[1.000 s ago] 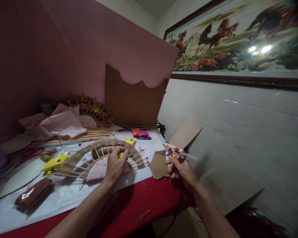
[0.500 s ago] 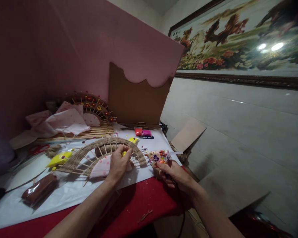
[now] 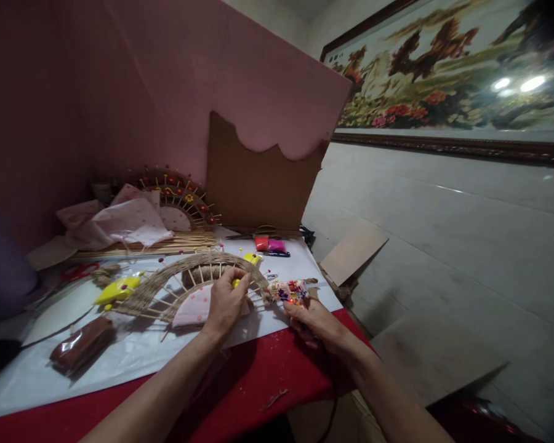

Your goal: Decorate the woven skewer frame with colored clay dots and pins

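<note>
A fan-shaped craft piece point(image 3: 159, 277), made of thin sticks and a twine-wrapped arch with a pink spotted inner half-circle point(image 3: 191, 307), lies on the white sheet. My left hand point(image 3: 224, 307) is closed in a pinch over its right part, with a small yellow piece point(image 3: 236, 283) at the fingertips. My right hand point(image 3: 314, 321) grips a flower-patterned glue gun point(image 3: 290, 291) with a dark cord hanging down. The gun's nozzle points left and meets the arch's right end; whether it touches cannot be made out.
A brown clay pack point(image 3: 84, 346) and a yellow clay pack point(image 3: 119, 290) lie to the left. Behind are bundled sticks point(image 3: 152, 244), pink cloth point(image 3: 124, 218), red and magenta packs point(image 3: 261, 243) and a decorated fan point(image 3: 189, 197). A cardboard panel point(image 3: 263, 184) stands at the back.
My right hand has moved the glue gun left, bringing its nozzle to the arch's right end. My left hand keeps its pinch in the same place. The view has shifted slightly.
</note>
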Available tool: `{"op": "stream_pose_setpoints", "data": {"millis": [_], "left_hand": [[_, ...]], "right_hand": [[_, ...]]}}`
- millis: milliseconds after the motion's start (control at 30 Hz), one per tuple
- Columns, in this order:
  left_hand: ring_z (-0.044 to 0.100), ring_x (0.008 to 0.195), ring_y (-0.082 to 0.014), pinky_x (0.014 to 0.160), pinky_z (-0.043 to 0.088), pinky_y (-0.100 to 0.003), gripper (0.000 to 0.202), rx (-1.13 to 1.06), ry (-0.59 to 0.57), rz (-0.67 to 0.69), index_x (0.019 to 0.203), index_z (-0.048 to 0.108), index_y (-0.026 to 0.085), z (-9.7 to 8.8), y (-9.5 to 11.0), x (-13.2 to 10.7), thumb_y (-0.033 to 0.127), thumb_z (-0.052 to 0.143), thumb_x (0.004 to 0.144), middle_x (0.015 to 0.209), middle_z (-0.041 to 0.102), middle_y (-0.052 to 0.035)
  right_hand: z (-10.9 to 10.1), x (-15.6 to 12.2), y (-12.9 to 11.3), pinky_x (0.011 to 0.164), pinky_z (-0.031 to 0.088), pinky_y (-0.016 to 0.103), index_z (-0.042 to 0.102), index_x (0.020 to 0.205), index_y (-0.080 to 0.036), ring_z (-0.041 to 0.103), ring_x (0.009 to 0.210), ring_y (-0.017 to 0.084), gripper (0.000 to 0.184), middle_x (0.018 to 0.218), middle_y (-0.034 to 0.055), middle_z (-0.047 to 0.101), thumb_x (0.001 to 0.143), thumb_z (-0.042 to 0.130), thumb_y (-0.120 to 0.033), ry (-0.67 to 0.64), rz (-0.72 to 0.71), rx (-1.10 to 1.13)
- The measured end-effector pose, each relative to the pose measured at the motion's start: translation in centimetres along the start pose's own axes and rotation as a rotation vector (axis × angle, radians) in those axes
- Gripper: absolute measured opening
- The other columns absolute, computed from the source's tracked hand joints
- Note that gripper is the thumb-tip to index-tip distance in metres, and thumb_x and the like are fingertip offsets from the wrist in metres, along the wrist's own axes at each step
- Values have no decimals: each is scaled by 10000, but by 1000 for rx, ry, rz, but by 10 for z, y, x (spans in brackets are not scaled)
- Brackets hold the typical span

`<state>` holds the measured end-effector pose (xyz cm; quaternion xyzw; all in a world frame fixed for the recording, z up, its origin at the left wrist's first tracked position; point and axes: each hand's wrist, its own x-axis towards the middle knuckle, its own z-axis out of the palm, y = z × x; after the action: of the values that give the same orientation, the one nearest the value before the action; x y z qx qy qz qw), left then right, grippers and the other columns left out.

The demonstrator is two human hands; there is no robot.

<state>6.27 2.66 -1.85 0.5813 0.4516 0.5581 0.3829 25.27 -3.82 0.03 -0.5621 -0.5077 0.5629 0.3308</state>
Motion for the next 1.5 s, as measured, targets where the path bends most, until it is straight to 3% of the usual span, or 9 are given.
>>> {"op": "stream_pose_setpoints", "data": {"millis": [300, 667, 1500], "left_hand": [[502, 576, -148, 536, 366, -239, 198, -1, 11, 4, 698, 575, 184, 1, 0, 0, 369, 544, 763, 609, 553, 16], [482, 556, -139, 525, 361, -234, 188, -7, 13, -10, 692, 572, 185, 0, 3, -1, 363, 553, 747, 609, 547, 19], [490, 565, -140, 542, 368, -236, 165, -3, 26, -15, 674, 570, 182, 0, 3, -1, 333, 560, 741, 590, 540, 25]], "right_hand": [[2, 4, 1, 253, 212, 152, 417, 642, -185, 251, 291, 17, 425, 455, -97, 364, 767, 556, -567, 4, -17, -50], [2, 6, 3, 264, 209, 158, 430, 736, -200, 233, 300, 30, 418, 424, -112, 352, 743, 564, -596, 22, -19, -26], [5, 6, 2, 253, 236, 160, 407, 667, -202, 254, 275, 28, 448, 399, -112, 352, 722, 568, -617, 45, -39, -58]]}}
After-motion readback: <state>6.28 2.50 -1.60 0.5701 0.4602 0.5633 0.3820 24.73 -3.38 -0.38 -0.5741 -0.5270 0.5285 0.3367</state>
